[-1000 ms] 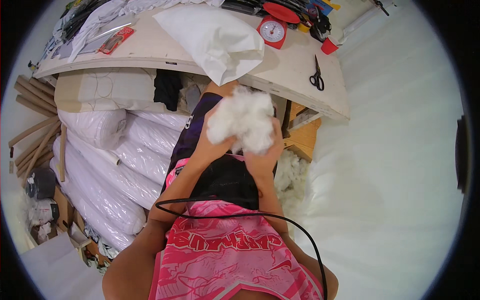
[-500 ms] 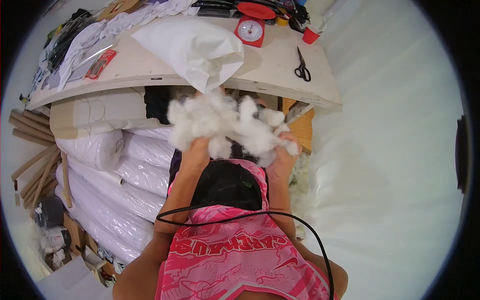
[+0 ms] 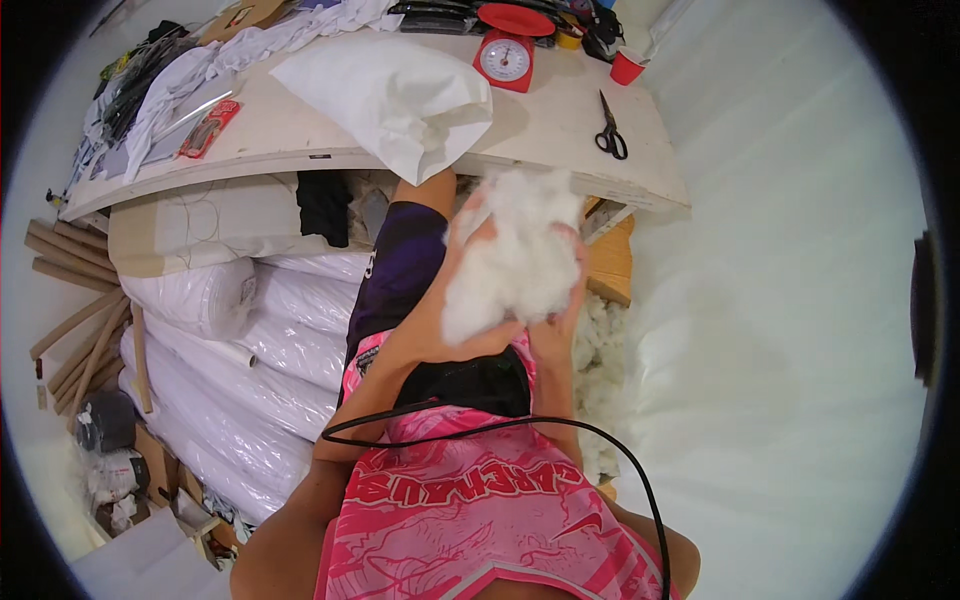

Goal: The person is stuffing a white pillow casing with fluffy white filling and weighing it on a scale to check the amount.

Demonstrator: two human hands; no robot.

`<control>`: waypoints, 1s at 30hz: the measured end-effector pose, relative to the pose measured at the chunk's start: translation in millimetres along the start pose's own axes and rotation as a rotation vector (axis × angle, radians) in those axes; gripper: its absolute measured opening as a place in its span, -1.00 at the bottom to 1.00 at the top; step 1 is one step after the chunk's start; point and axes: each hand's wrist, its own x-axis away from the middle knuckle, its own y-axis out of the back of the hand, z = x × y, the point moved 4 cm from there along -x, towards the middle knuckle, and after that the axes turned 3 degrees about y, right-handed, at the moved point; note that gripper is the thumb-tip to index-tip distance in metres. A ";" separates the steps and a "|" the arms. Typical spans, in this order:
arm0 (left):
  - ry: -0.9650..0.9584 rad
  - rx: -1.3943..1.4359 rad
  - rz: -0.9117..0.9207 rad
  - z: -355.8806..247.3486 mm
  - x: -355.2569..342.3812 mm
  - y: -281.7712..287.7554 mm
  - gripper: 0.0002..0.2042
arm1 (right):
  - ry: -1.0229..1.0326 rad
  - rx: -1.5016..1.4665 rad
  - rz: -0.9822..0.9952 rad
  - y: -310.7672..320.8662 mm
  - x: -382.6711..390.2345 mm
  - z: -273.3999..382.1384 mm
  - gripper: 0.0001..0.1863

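Observation:
A clump of white fibre stuffing (image 3: 515,255) is gathered between my two hands in front of my lap, level with the table's front edge. My left hand (image 3: 445,322) cups it from the left and below, its fingers partly buried in the fluff. On the other side my right hand (image 3: 555,335) wraps round the clump, with some fingertips hidden. Beyond them, a white fabric case (image 3: 365,95) lies on the table (image 3: 545,125), its crumpled, loose end hanging slightly over the front edge above my thigh.
A red dial scale (image 3: 503,62), black-handled scissors (image 3: 611,130) and a red cup (image 3: 627,66) stand or lie on the table. Plastic-wrapped white rolls (image 3: 230,370) and cardboard tubes (image 3: 75,250) fill the left. Loose stuffing (image 3: 600,360) lies right of my legs. A black cable (image 3: 600,437) crosses my front.
My hands, formerly apart with stuffing spread between them, have come together, the left moving right. The stuffing is now one compact clump, and my left thigh is uncovered.

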 end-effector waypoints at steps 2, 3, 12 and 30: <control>0.158 0.357 0.010 13.7 19.2 1.0 -0.13 | -0.016 -0.125 0.042 -13.1 7.1 2.2 -0.05; 0.286 0.672 -0.022 25.3 32.2 1.5 -0.12 | -0.016 -0.125 0.043 -13.3 8.6 -0.2 -0.05; 0.082 0.174 -0.209 0.6 3.1 4.9 -0.78 | 0.068 0.212 0.331 -33.6 26.4 2.9 -0.35; 0.035 -0.126 -0.490 4.3 19.1 -11.1 -0.79 | -0.268 0.017 -0.499 12.2 21.1 -22.1 -0.51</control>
